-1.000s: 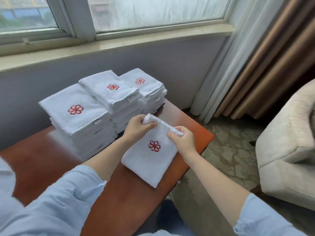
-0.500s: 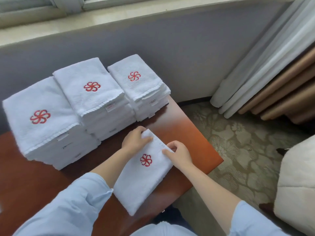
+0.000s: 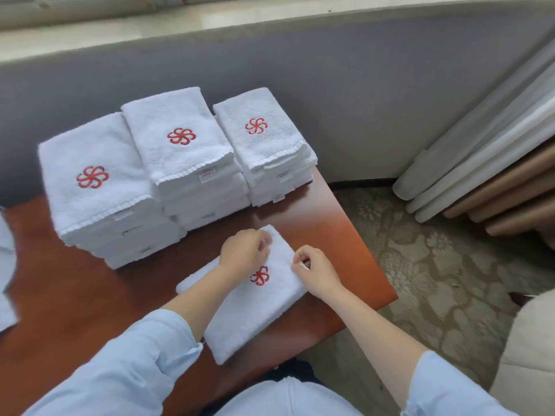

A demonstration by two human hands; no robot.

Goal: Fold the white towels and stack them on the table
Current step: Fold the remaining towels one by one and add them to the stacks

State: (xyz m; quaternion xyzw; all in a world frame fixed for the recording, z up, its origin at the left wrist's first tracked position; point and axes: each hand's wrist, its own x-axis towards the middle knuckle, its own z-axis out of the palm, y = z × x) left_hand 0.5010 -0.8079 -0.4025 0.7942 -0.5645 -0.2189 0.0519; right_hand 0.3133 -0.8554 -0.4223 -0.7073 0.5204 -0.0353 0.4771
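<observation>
A folded towel (image 3: 249, 307) lies flat and askew on the tabletop (image 3: 75, 295), its right corner close to the tabletop's right edge and its near corner close to the front edge. The left hand (image 3: 244, 250) curls its fingers on the towel's far corner; the right hand (image 3: 315, 270) pinches the right-hand edge beside the red emblem. Bare wood lies open to the left of the towel and in a narrow strip between it and the stacks.

Three piles of folded white towels stand along the back of the tabletop, just beside one another: the left stack (image 3: 99, 187), the middle stack (image 3: 180, 145) and the right stack (image 3: 261, 136), the last at the far right corner. Behind them rises a grey wall (image 3: 330, 70) under a windowsill (image 3: 210, 19). To the right are patterned carpet (image 3: 420, 265), gathered curtains (image 3: 480, 163) and a pale armchair (image 3: 528, 355).

A second ago both hands held the towel's far edge lifted off the wood; it is now pressed down. The camera has tipped downward, and the window panes have left the view.
</observation>
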